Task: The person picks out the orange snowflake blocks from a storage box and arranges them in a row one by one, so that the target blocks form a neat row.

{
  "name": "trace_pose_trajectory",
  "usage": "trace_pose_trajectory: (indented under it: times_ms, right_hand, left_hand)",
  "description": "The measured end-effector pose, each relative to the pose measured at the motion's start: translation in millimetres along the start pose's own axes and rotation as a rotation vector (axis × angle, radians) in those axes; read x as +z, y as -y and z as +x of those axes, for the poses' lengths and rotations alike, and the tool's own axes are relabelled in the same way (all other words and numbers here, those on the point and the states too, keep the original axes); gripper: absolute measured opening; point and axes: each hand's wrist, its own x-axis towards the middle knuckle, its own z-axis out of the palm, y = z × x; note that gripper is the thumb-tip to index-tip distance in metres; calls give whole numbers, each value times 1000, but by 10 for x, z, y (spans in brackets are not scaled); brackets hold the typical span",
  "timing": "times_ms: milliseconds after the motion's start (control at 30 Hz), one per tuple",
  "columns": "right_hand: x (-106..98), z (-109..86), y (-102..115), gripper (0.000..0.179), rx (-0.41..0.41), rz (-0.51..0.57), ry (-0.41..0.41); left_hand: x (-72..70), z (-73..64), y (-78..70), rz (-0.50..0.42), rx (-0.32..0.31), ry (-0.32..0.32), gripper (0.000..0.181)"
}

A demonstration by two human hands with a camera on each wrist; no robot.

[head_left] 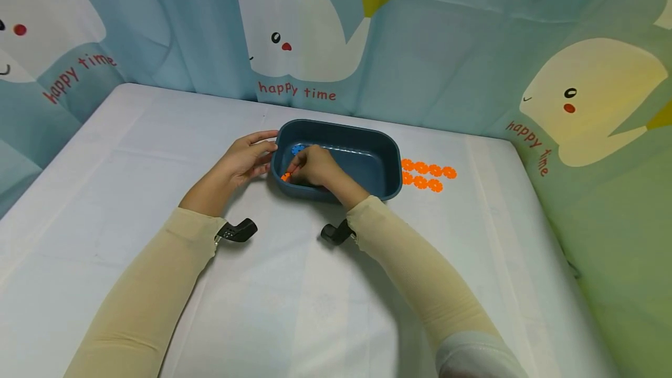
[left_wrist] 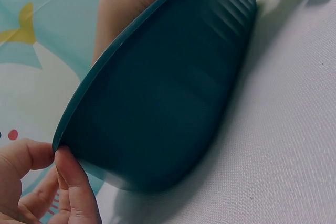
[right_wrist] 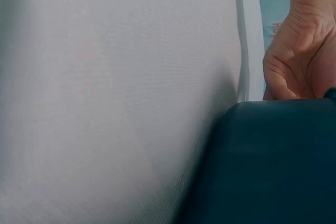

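A dark blue-green plastic basin [head_left: 362,165] sits on the white-covered table. In the head view my left hand [head_left: 244,159] is at its left end; in the left wrist view its thumb and finger pinch the basin's rim [left_wrist: 100,66]. My right hand [head_left: 314,167] reaches inside the basin's left part, its curled fingers at an orange notched disc [head_left: 286,177] that they seem to pinch. A blue notched disc [head_left: 297,149] lies behind those fingers. The right wrist view shows the basin's outer wall [right_wrist: 278,156] hiding the right hand's fingertips.
Right of the basin, several orange notched discs [head_left: 435,170] lie flat in two rows on the table [head_left: 273,308]. A whale-print curtain [head_left: 446,45] hangs behind the table. Black wrist cameras [head_left: 238,230] stick out from both sleeves.
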Motion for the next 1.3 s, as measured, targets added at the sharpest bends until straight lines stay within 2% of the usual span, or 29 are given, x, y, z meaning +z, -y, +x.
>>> trace_pose_trajectory:
  times_ms: [267, 500, 700, 967, 1300]
  right_hand:
    - [-40, -19, -16, 10, 24, 45, 21]
    - [-87, -41, -40, 15, 63, 209, 77]
    - [-124, -43, -68, 19, 58, 257, 103]
    - [-148, -57, -124, 19, 72, 349, 93]
    - [-182, -99, -208, 22, 75, 385, 76]
  left_hand:
    - [3, 5, -1, 0, -9, 1, 50]
    - [4, 3, -3, -1, -12, 1, 50]
    - [7, 0, -10, 3, -11, -2, 50]
    - [10, 7, -10, 11, -14, -9, 49]
    - [13, 3, -9, 36, -13, -11, 50]
